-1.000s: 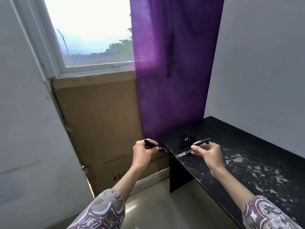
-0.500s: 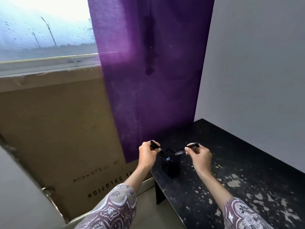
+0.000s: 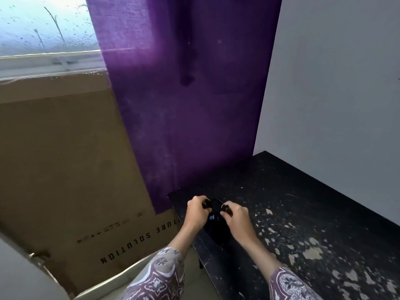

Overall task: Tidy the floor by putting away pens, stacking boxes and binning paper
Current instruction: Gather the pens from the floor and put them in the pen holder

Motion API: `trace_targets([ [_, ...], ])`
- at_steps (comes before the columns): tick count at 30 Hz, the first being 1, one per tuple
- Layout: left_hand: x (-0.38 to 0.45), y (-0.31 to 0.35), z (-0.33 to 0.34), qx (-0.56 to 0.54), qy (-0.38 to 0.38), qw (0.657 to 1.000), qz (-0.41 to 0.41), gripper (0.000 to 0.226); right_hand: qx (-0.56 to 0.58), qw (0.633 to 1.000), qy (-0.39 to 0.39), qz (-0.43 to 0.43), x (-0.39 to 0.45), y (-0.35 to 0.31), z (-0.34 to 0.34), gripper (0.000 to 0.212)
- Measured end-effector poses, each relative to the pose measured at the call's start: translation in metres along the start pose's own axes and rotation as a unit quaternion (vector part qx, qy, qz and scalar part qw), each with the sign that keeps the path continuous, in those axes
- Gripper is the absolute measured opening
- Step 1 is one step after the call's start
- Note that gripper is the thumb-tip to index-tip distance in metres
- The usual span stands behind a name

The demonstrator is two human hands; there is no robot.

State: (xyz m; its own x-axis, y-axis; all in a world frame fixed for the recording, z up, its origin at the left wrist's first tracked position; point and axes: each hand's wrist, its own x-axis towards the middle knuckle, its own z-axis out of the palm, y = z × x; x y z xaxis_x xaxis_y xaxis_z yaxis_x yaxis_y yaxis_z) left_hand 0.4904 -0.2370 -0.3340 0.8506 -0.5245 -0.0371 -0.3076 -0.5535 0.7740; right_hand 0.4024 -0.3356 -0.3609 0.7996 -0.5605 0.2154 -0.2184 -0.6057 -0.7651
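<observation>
A small black pen holder (image 3: 216, 231) stands near the left end of the black table (image 3: 303, 213). My left hand (image 3: 195, 211) grips the top of a dark pen (image 3: 206, 204) over the holder's left side. On the other side, my right hand (image 3: 237, 216) pinches the black end of a second pen (image 3: 225, 207). Both pens point down into the holder, and their lower parts are hidden between my hands. A blue-and-white tip (image 3: 211, 217) shows inside the holder.
A purple curtain (image 3: 184, 94) hangs behind the table. A large brown cardboard box (image 3: 65, 169) leans under the window on the left. The tabletop's finish is chipped, with pale patches. A grey wall (image 3: 335, 83) runs along the right.
Both hands have come together over the pen holder. The pens have tipped from lying sideways to pointing down into it. The camera has moved closer.
</observation>
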Motion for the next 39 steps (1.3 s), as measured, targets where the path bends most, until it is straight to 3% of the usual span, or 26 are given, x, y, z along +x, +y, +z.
trace_targets([
  [4, 0.001, -0.01, 0.001, 0.028, -0.035, 0.999, 0.0, 0.027, -0.002, 0.998, -0.052, 0.038, -0.005, 0.003, 0.009, 0.033],
  [10, -0.016, -0.023, -0.013, 0.033, -0.032, 0.999, -0.018, 0.055, -0.008, 0.999, -0.021, 0.029, -0.023, -0.007, 0.012, 0.046],
  [18, -0.079, -0.032, -0.063, 0.025, 0.006, 1.0, -0.002, 0.05, -0.01, 0.999, 0.025, -0.028, -0.061, -0.056, 0.01, 0.042],
  [26, -0.187, -0.055, -0.145, 0.027, 0.019, 0.999, 0.025, 0.041, 0.002, 0.998, 0.009, -0.06, -0.153, -0.132, 0.033, 0.039],
  [32, -0.285, -0.09, -0.213, 0.077, 0.031, 0.996, 0.039, 0.034, -0.057, 0.996, -0.027, -0.06, -0.225, -0.198, 0.054, 0.043],
  [39, -0.387, -0.152, -0.273, 0.11, 0.057, 0.992, 0.01, 0.036, -0.053, 0.992, -0.07, -0.086, -0.316, -0.258, 0.092, 0.042],
])
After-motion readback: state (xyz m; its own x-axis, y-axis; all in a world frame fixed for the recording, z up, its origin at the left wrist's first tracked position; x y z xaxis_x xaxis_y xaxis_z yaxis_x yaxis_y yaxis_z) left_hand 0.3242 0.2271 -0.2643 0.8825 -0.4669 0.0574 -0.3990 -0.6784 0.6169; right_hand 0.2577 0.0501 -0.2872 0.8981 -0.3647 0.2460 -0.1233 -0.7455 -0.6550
